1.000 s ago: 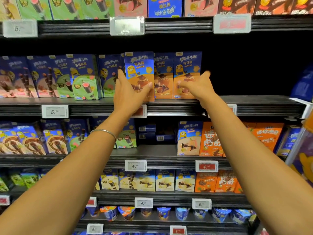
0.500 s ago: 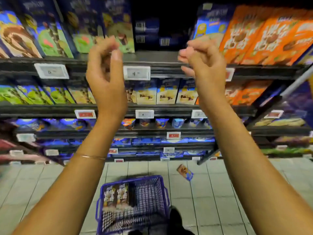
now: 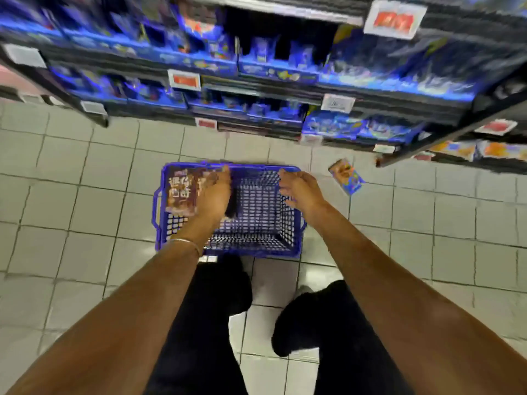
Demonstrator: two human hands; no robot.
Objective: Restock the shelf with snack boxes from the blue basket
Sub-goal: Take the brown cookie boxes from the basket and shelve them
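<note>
The blue basket stands on the tiled floor in front of my feet. Brown snack boxes stand in its left part; the right part shows bare mesh. My left hand hangs over the basket beside the brown boxes, fingers pointing down, partly covering a second box; whether it touches a box is lost in blur. My right hand hovers over the basket's right side, fingers spread, holding nothing. The shelf runs across the top, blurred.
One snack box lies on the floor tiles to the right of the basket. Low shelves with blue packs and price tags sit close behind the basket. My dark trouser legs and shoes are just behind it.
My view has swung from the upper shelves down to the floor. Both hands let go of the shelf boxes, came back empty and dropped down over the basket.
</note>
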